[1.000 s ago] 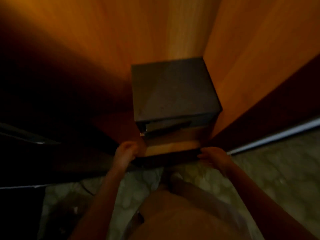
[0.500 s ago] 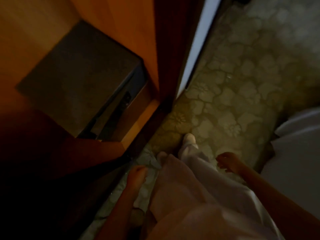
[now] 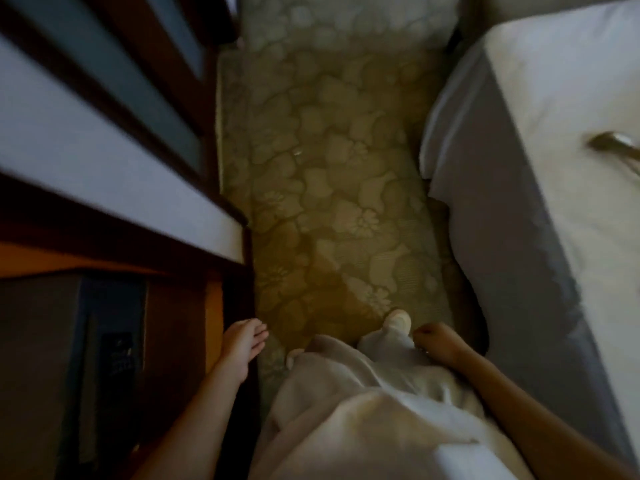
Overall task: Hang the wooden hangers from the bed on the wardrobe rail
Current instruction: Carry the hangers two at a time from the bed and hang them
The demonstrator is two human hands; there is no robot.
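The bed (image 3: pixel 540 188) with white sheets fills the right side. On it at the far right edge lies a metal hook (image 3: pixel 614 147), probably of a hanger, whose body is cut off by the frame. The open wardrobe (image 3: pixel 180 289) with its orange wood interior is at the lower left. My left hand (image 3: pixel 242 348) hangs empty with fingers loosely extended beside the wardrobe's edge. My right hand (image 3: pixel 436 344) is loosely curled and empty, next to the bed's side. The wardrobe rail is out of view.
A dark safe box (image 3: pixel 69 358) sits inside the wardrobe at the lower left. A floral patterned carpet (image 3: pixel 329 202) runs between the wardrobe and the bed. The wardrobe's sliding door frame (image 3: pixel 104 150) crosses the upper left. My legs in light trousers (image 3: pixel 363 410) are at the bottom.
The view has swung from the wardrobe interior and safe to the right, toward the carpet and bed. Both hands dropped away from the wardrobe shelf to my sides.
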